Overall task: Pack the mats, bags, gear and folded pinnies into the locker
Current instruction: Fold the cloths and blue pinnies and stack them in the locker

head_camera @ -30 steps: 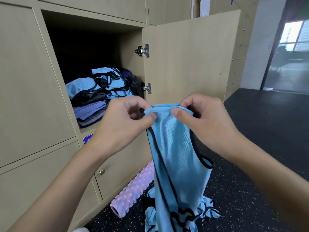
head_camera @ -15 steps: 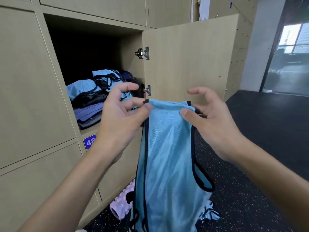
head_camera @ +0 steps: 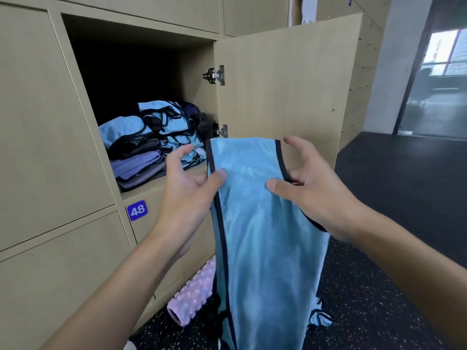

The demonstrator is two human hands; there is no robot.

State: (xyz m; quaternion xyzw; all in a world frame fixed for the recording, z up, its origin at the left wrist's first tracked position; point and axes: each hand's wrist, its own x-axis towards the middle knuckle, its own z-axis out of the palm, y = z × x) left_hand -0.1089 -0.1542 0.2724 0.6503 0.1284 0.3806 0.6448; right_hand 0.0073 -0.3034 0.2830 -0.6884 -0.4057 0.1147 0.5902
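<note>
Head camera: an open locker [head_camera: 126, 29] fills the ten o'clock quarter of the view, its door [head_camera: 290, 84] swung wide toward one o'clock, as a person holds a light-blue mesh pinny [head_camera: 265, 236] at centre frame, just outside the opening and not yet folded. The garment hangs full length toward six o'clock, its lower end running out of the bottom of the view above the dark speckled floor [head_camera: 379, 299]. Inside the locker, at ten o'clock from the hands, a stack [head_camera: 141, 152] of folded blue, purple and grey pieces sits close to the shelf's front edge. A pink foam roller [head_camera: 192, 299] lies on the floor at seven o'clock, against the lower cabinets and not yet packed. The left hand [head_camera: 187, 193] presses its thumb on the pinny's black-trimmed left edge, its visible fingers spread and clear of the cloth. The right hand [head_camera: 316, 193] pinches the right edge, thumb on the front, fingers loosely curled behind. The hold looks to be a light pinch at two points only. That is the likely weak spot: slick mesh could slip from so slight a grip and drop to the floor, or fold crooked. A bulky, uneven fold pushed in might also nudge the stack off the shelf lip. A small plate [head_camera: 137, 210] marked 48 sits at eight o'clock.
</note>
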